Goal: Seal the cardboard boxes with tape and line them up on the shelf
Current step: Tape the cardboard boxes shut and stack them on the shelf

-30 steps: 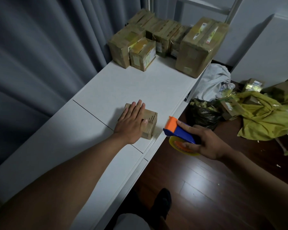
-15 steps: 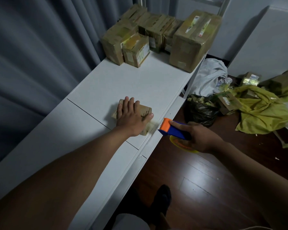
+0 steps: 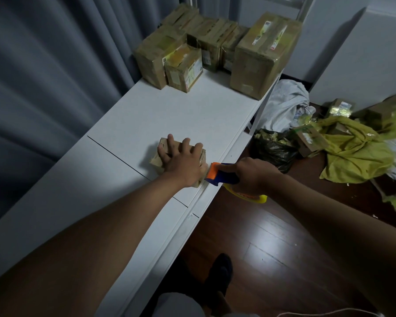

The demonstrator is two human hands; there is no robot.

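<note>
Our left hand (image 3: 181,162) presses flat-fingered on small cardboard box (image 3: 181,156); right hand (image 3: 253,173) grips tape dispenser (image 3: 217,173) at its 3 o'clock edge. Sealing under way; taped boxes (image 3: 215,46) at 12 o'clock on shelf (image 3: 169,110); loose boxes (image 3: 306,139) remain on the floor.

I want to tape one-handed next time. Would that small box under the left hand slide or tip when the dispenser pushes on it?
Likely it would slide: the small box sits on a smooth white shelf and looks light for its size. Tipping seems unlikely, since it is low and flat. The left hand pressing down suggests it needs holding against the dispenser.
</note>
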